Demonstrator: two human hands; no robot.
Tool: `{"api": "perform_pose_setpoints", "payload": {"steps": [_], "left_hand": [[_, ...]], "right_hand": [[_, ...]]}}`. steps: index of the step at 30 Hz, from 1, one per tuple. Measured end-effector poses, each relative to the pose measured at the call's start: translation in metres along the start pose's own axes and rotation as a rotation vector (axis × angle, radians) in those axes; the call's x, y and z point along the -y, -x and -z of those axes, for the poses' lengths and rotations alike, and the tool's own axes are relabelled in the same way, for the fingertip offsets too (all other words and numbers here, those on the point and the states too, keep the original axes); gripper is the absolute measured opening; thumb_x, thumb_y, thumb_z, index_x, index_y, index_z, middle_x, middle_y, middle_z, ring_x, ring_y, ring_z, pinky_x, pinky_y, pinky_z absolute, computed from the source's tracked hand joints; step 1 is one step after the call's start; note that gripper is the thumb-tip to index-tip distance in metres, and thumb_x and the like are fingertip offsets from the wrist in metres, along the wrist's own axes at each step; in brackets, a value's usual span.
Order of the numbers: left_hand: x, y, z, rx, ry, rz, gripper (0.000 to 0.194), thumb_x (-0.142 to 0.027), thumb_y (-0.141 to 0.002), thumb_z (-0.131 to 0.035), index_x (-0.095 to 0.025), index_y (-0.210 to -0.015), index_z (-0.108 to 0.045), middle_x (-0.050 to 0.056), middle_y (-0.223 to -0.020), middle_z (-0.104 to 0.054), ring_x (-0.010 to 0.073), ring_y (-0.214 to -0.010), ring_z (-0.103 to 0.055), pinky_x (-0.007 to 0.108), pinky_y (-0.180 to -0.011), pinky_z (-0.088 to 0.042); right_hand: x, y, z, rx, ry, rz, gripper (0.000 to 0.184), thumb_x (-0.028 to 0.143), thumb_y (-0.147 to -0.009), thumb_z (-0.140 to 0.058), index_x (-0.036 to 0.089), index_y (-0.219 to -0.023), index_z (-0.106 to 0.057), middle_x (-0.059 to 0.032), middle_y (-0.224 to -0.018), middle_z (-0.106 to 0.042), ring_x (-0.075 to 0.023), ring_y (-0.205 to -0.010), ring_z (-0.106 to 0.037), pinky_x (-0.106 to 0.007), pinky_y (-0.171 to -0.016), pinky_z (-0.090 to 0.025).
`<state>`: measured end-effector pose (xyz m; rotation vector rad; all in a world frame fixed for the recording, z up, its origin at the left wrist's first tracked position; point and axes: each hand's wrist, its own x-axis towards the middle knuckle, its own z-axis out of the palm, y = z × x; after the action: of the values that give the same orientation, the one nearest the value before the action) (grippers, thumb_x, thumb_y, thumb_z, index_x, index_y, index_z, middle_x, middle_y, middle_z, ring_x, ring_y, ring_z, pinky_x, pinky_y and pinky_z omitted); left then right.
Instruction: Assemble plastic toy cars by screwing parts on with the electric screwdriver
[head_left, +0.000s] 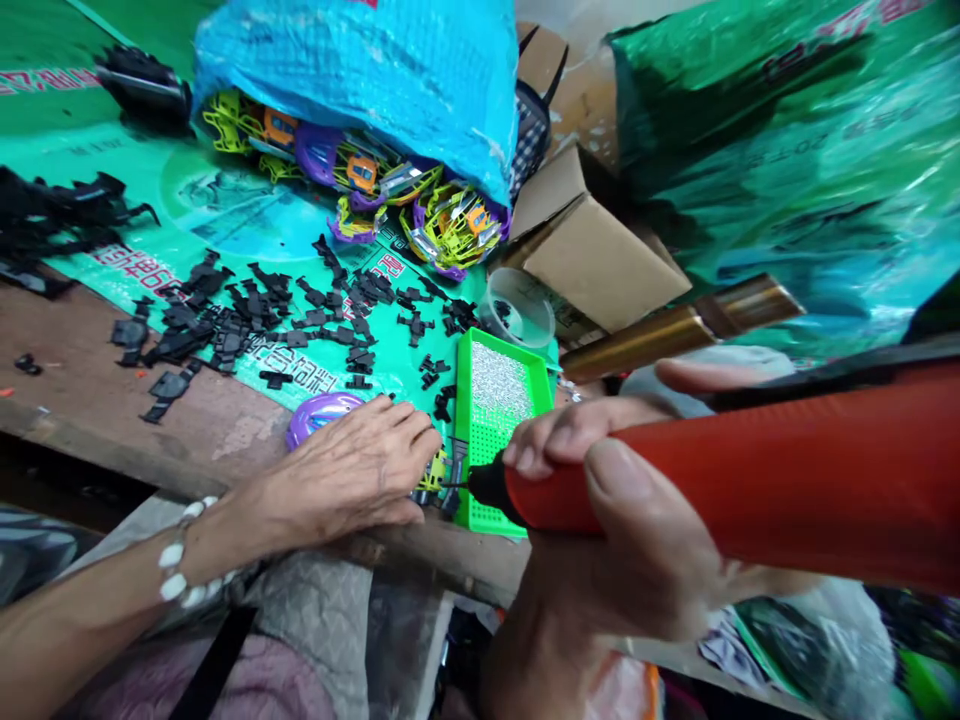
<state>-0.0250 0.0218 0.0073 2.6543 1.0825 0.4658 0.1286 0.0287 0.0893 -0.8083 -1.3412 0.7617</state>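
My right hand (637, 520) is wrapped round a red electric screwdriver (750, 460), held almost level with its thin bit pointing left. The bit reaches to the yellow-green frame (433, 472) of a toy car part, beside a black plastic piece (457, 460). Over that toy lies my left hand (375, 455), fingers curled down on it, with a purple shell (322, 413) showing past the knuckles. Most of the toy is hidden under the hand. Just right of it stands a bright green tray (501, 505) with many small silvery screws (499, 385) at its far end.
Black plastic parts (255, 310) lie scattered over the green sheet. Behind them, a blue bag (375, 90) spills purple and yellow toy car bodies (457, 225). A clear round tub (517, 305), an open cardboard box (600, 250) and a brown metallic tube (682, 325) stand at the back right.
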Motion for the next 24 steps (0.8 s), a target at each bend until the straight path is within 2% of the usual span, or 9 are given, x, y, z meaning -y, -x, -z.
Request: {"api": "perform_pose_setpoints", "payload": {"steps": [2,5,8,13,18,24], "left_hand": [[0.001,0.001,-0.002,-0.004,0.007,0.004,0.049,-0.043,-0.082,-0.068,-0.015,-0.117,-0.049,0.011,-0.124,-0.058,0.0303,-0.114,-0.053,0.045,-0.096,-0.043],[0.002,-0.001,-0.002,-0.009,0.01,0.008,0.051,-0.045,-0.079,-0.071,-0.015,-0.115,-0.05,0.01,-0.122,-0.058,0.0299,-0.112,-0.054,0.044,-0.093,-0.044],[0.0,-0.003,-0.001,0.0,0.0,0.0,0.05,-0.045,-0.078,-0.072,-0.015,-0.113,-0.051,0.01,-0.117,-0.06,0.0295,-0.109,-0.056,0.045,-0.094,-0.044],[0.0,-0.003,-0.003,-0.034,-0.016,0.004,0.049,-0.046,-0.079,-0.07,-0.016,-0.113,-0.05,0.01,-0.119,-0.059,0.0298,-0.106,-0.056,0.045,-0.093,-0.045],[0.001,-0.002,-0.004,-0.033,-0.023,0.006,0.053,-0.045,-0.079,-0.07,-0.016,-0.118,-0.048,0.012,-0.126,-0.057,0.0311,-0.113,-0.053,0.046,-0.096,-0.044],[0.0,-0.005,0.0,0.028,-0.048,-0.012,0.052,-0.042,-0.08,-0.069,-0.015,-0.119,-0.049,0.012,-0.125,-0.058,0.0302,-0.111,-0.055,0.048,-0.099,-0.042]], "right_hand": [[-0.003,0.002,0.001,0.0,0.014,0.028,0.022,0.026,-0.076,-0.073,0.029,-0.095,-0.062,0.0058,-0.065,-0.061,-0.0116,-0.045,-0.053,-0.028,-0.044,-0.047],[-0.006,0.003,0.001,-0.069,-0.01,0.016,0.02,0.025,-0.075,-0.072,0.028,-0.093,-0.063,0.0056,-0.063,-0.058,-0.0119,-0.045,-0.053,-0.028,-0.044,-0.048],[-0.007,0.003,0.001,-0.088,-0.03,0.013,0.009,0.02,-0.076,-0.068,0.024,-0.082,-0.063,0.0052,-0.061,-0.058,-0.0098,-0.046,-0.053,-0.025,-0.045,-0.047],[-0.003,0.0,-0.002,-0.217,-0.026,-0.067,0.025,0.019,-0.07,-0.072,0.022,-0.092,-0.061,0.0071,-0.059,-0.059,-0.0104,-0.045,-0.053,-0.026,-0.047,-0.048],[0.001,-0.005,-0.007,-0.236,-0.018,-0.094,0.021,0.021,-0.069,-0.071,0.021,-0.085,-0.058,0.0073,-0.058,-0.057,-0.0108,-0.045,-0.053,-0.027,-0.047,-0.046],[0.001,-0.002,-0.01,-0.261,0.024,-0.051,0.038,0.022,-0.067,-0.073,0.024,-0.102,-0.059,0.0069,-0.061,-0.062,-0.0126,-0.043,-0.054,-0.03,-0.046,-0.044]]}}
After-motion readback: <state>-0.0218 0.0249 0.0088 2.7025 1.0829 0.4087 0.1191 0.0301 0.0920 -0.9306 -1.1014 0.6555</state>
